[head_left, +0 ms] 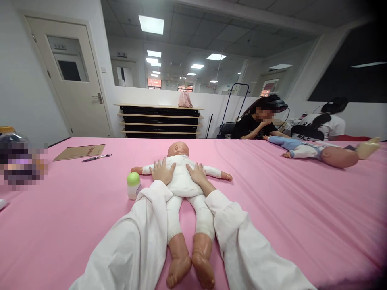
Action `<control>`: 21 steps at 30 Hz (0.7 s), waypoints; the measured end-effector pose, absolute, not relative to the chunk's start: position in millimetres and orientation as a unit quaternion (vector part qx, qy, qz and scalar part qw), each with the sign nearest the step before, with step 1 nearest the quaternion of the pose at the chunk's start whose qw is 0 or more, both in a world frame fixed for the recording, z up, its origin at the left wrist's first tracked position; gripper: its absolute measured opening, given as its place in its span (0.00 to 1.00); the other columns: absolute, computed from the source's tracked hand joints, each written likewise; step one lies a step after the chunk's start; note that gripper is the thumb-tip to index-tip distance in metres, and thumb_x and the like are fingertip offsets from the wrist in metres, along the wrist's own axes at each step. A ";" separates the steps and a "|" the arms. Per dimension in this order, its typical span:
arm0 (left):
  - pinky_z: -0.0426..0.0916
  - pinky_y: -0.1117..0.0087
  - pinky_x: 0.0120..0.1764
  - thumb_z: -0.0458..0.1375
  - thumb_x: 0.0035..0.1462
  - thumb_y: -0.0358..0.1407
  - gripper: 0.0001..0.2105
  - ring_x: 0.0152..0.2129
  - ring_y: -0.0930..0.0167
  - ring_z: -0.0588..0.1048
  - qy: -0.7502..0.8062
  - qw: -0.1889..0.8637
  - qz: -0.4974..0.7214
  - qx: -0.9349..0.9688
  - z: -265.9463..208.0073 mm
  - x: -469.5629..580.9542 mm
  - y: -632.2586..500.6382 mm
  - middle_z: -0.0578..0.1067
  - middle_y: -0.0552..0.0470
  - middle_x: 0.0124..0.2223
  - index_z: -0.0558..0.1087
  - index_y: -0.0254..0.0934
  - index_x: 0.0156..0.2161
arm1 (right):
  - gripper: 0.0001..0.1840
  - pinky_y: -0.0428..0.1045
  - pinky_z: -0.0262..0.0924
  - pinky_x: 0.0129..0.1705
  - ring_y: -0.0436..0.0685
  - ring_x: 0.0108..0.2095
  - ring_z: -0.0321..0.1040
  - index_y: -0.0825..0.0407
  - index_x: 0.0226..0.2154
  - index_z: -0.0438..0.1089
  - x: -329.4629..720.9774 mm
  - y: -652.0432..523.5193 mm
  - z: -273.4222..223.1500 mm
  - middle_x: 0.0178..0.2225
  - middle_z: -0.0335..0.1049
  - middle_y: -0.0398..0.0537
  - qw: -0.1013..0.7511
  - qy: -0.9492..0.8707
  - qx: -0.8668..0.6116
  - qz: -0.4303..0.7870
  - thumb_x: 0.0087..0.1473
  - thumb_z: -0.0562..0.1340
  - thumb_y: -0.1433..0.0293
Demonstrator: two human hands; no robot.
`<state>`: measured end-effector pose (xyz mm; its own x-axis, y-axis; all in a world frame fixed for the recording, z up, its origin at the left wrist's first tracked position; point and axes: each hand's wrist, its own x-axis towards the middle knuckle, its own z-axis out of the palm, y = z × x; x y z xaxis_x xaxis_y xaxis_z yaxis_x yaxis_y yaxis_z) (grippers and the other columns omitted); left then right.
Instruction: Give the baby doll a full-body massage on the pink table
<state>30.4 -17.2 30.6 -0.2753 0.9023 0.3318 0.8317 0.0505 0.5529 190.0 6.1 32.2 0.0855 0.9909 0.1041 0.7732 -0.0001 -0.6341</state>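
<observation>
White sleeves (130, 245), hands (163, 172) (197, 175) apart, spread flat on a white-clad doll (183, 181) lying beneath them

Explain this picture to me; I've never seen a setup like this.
There is no machine here. One camera, worn on a person's head, looks forward and down past their loose white sleeves. Their bare left hand and right hand rest on either side of the torso of a white cloth-bodied baby doll; neither hand is closed around anything. The doll lies on a pink cloth. Left of it are a small whitish bottle with a lime-green cap, a slim dark pen and a flat brown notebook.
</observation>
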 end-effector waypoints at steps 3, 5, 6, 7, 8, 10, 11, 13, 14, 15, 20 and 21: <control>0.46 0.46 0.56 0.43 0.54 0.56 0.33 0.58 0.55 0.52 0.743 0.033 0.353 0.567 25.6 27.4 -16.1 0.58 0.37 0.59 0.58 0.34 0.57 | 0.42 0.68 0.26 0.59 0.69 0.63 0.30 0.67 0.58 0.48 188.8 4.8 32.2 0.61 0.37 0.69 0.318 -0.630 -0.692 0.152 0.53 0.50 0.50; 0.51 0.50 0.56 0.44 0.57 0.50 0.28 0.57 0.57 0.57 0.719 -0.007 0.368 0.590 25.0 28.0 -16.0 0.62 0.37 0.57 0.61 0.32 0.56 | 0.32 0.64 0.33 0.60 0.66 0.61 0.40 0.63 0.55 0.55 187.6 1.6 35.2 0.59 0.47 0.66 0.344 -0.679 -0.638 0.116 0.56 0.50 0.57; 0.53 0.54 0.56 0.44 0.59 0.45 0.24 0.56 0.60 0.59 0.693 -0.031 0.376 0.615 25.5 28.8 -16.1 0.63 0.39 0.56 0.62 0.32 0.55 | 0.28 0.60 0.38 0.60 0.63 0.60 0.45 0.62 0.54 0.58 186.9 -0.2 37.2 0.57 0.52 0.63 0.355 -0.714 -0.595 0.098 0.57 0.49 0.61; 0.55 0.58 0.56 0.43 0.59 0.40 0.21 0.55 0.62 0.61 0.659 -0.051 0.382 0.646 26.4 29.8 -16.1 0.65 0.40 0.56 0.63 0.32 0.54 | 0.24 0.57 0.42 0.60 0.59 0.59 0.49 0.60 0.52 0.61 186.2 -1.8 39.1 0.56 0.56 0.59 0.362 -0.748 -0.550 0.081 0.57 0.47 0.65; 0.56 0.61 0.56 0.43 0.60 0.36 0.19 0.54 0.65 0.62 0.620 -0.064 0.384 0.681 27.5 30.8 -16.0 0.66 0.41 0.55 0.65 0.32 0.52 | 0.23 0.54 0.44 0.60 0.57 0.58 0.51 0.58 0.51 0.62 185.4 -2.9 40.8 0.55 0.58 0.57 0.366 -0.777 -0.508 0.068 0.57 0.47 0.67; 0.56 0.64 0.56 0.43 0.59 0.32 0.17 0.55 0.68 0.62 0.542 -0.067 0.373 0.751 29.9 32.6 -15.7 0.67 0.44 0.54 0.68 0.34 0.49 | 0.23 0.52 0.44 0.60 0.55 0.58 0.51 0.57 0.52 0.63 184.1 -3.4 42.3 0.55 0.58 0.54 0.362 -0.812 -0.454 0.060 0.56 0.46 0.69; 0.55 0.63 0.57 0.43 0.59 0.32 0.17 0.55 0.68 0.61 0.506 -0.059 0.361 0.781 31.0 33.2 -15.4 0.68 0.46 0.54 0.69 0.35 0.49 | 0.24 0.52 0.42 0.61 0.54 0.59 0.50 0.57 0.53 0.62 183.8 -2.6 42.1 0.56 0.57 0.54 0.354 -0.823 -0.439 0.067 0.56 0.46 0.69; 0.51 0.60 0.58 0.44 0.60 0.33 0.17 0.57 0.70 0.58 0.457 -0.038 0.338 0.822 32.7 33.9 -14.8 0.66 0.49 0.55 0.67 0.38 0.51 | 0.25 0.53 0.39 0.62 0.54 0.61 0.45 0.57 0.56 0.58 184.4 0.8 39.8 0.59 0.52 0.52 0.334 -0.838 -0.422 0.091 0.57 0.46 0.68; 0.50 0.58 0.59 0.44 0.60 0.34 0.17 0.58 0.70 0.56 0.449 -0.026 0.329 0.830 33.3 33.9 -14.6 0.65 0.50 0.56 0.65 0.40 0.53 | 0.26 0.54 0.38 0.62 0.54 0.61 0.43 0.56 0.57 0.55 185.2 2.9 38.1 0.60 0.49 0.51 0.324 -0.842 -0.420 0.104 0.57 0.46 0.67; 0.48 0.56 0.59 0.44 0.60 0.35 0.18 0.59 0.70 0.54 0.452 -0.014 0.321 0.832 33.9 33.9 -14.6 0.63 0.52 0.58 0.63 0.41 0.55 | 0.27 0.55 0.36 0.62 0.54 0.62 0.40 0.55 0.59 0.52 186.3 4.9 36.3 0.61 0.46 0.50 0.315 -0.843 -0.421 0.116 0.58 0.46 0.66; 0.45 0.46 0.57 0.46 0.60 0.44 0.20 0.61 0.62 0.43 0.537 0.025 0.291 0.792 35.9 32.7 -16.8 0.51 0.56 0.63 0.59 0.51 0.57 | 0.28 0.65 0.30 0.60 0.58 0.64 0.29 0.45 0.61 0.44 190.9 8.4 31.7 0.64 0.34 0.45 0.281 -0.814 -0.483 0.156 0.59 0.46 0.60; 0.44 0.44 0.56 0.46 0.59 0.46 0.21 0.61 0.61 0.43 0.559 0.027 0.294 0.775 35.9 32.6 -17.3 0.49 0.56 0.64 0.59 0.51 0.57 | 0.29 0.66 0.29 0.60 0.60 0.64 0.28 0.44 0.61 0.44 190.9 7.5 31.8 0.64 0.33 0.45 0.276 -0.801 -0.506 0.161 0.59 0.46 0.58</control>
<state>32.6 -17.3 35.9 0.2018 0.8824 0.4251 0.8505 -0.3731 0.3707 190.9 7.5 31.8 -0.3357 0.8995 0.2796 0.7224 0.4363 -0.5364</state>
